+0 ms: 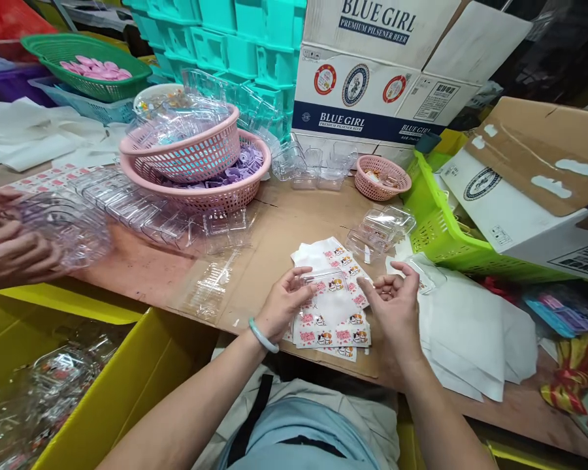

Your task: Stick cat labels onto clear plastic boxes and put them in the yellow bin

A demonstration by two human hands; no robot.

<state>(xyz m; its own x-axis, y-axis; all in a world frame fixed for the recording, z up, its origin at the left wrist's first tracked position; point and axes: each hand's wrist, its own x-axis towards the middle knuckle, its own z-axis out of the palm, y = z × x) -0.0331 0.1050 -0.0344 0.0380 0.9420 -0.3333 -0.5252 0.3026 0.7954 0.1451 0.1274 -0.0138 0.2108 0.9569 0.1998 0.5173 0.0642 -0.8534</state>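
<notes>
My left hand (285, 301) pinches a clear plastic case (326, 279) at its left edge, above the sticker sheets. A cat-and-pink-lettering sticker shows at the case; I cannot tell whether it is stuck on or seen through the plastic. Just right of the case, my right hand (394, 299) is open, thumb and forefinger apart, nothing visible between them. Under both hands lies a stack of sticker sheets (306, 338), with a bare white patch in the middle. Beyond my right hand rest several clear cases (372, 232) and white backing sheets (463, 326).
At the left, another person's hands (14, 245) hold clear plastic pieces. Pink baskets (196, 192) stand behind rows of clear cases (142, 209). A green crate (436, 222) and cartons (372, 124) border the right and back. A yellow bin (112, 385) sits below the table edge.
</notes>
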